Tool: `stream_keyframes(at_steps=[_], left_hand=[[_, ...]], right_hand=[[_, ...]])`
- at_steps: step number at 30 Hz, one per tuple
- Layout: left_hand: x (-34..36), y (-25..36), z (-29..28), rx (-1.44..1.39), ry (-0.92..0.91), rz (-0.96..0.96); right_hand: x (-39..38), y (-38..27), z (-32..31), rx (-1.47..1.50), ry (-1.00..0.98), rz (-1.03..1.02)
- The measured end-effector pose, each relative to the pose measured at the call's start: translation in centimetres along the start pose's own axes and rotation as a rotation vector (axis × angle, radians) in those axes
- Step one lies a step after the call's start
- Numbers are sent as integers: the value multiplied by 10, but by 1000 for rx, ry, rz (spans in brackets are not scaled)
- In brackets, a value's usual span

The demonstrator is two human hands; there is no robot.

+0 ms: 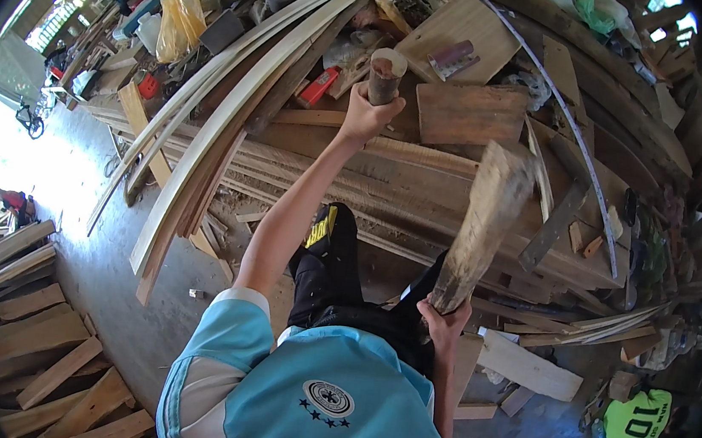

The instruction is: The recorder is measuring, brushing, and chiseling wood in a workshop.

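Note:
My left hand (pixel 370 118) reaches out over the cluttered workbench, fingers wrapped round a short brown cylinder (pixel 384 80) with a pale rim and a reddish top; its exact kind is unclear. Close to my body, my right hand (pixel 446 319) grips the lower end of a thick, rough piece of wood (pixel 489 221). That piece tilts up and away, its broad weathered end over the bench edge. Left of the cylinder is a small red object (pixel 320 87). To its right lie a brown board (pixel 470 116) and a purple, can-like cylinder (pixel 453 60).
Long pale strips (pixel 233 117) overhang the bench's left part. A thin curved strip (pixel 578 132) crosses the right. Planks (pixel 23 330) are piled on the floor at lower left. A yellow plastic bag (pixel 179 20) is at the far left; a bright green shirt (pixel 638 418) lies at lower right.

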State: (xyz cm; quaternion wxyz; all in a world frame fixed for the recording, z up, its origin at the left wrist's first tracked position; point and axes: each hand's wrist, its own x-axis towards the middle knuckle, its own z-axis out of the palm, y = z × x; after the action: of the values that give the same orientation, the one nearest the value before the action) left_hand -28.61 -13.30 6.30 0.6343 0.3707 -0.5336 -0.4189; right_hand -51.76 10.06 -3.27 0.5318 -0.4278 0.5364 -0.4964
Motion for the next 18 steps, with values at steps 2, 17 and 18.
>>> stream_keyframes(at_steps=[2,17,18], left_hand=[[2,2,6,8,-5,-12],[1,-6,15,76,-36,21],[-3,-3,10,74,6,-13]], right_hand=[[7,-30,-3,-92,-11,-63],[42,-163,22,-124,-210,-89],[38,-170,23,-118,-215,-84]])
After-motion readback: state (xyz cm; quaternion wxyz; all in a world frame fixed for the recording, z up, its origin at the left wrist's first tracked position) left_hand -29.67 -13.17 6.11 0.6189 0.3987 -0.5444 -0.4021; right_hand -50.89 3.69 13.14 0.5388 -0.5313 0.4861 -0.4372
